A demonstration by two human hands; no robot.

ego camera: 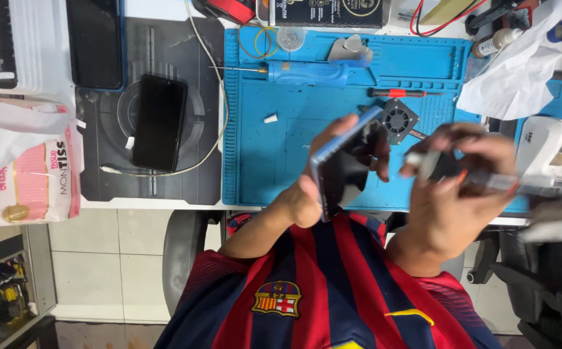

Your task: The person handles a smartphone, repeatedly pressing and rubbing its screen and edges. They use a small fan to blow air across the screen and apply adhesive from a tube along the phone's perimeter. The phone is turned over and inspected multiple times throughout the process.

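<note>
Above the near edge of the blue work mat (248,129), a smartphone with a blue frame (340,169) is held up off the surface, tilted on its side so its dark face turns toward the right. The left hand (303,197) has a closed grip on it, thumb on the near side and fingers wrapped round the far edge. Just beside it, the right hand (452,194) is closed on a slim tool (423,160) with a pale tip. Motion blur hides what kind of tool it is, and I cannot tell whether the tip touches the phone or stops just short.

By my reading, the step in hand is bringing that tip to the phone's upper edge. A next move would call for the left hand to hold the phone steady and for a fine, light approach from the right.

Behind the phone on the mat sits a small black fan (399,119). Farther back lie a red-handled screwdriver (397,93) and a blue-handled screwdriver (307,72), with a small white scrap (270,118) to the left.

Well apart on the left, a second black phone (159,121) rests on a dark round-patterned pad (109,168), beside a pink and white tissue pack (29,174). On the right are crumpled white paper (520,71) and a white device (546,145).
</note>
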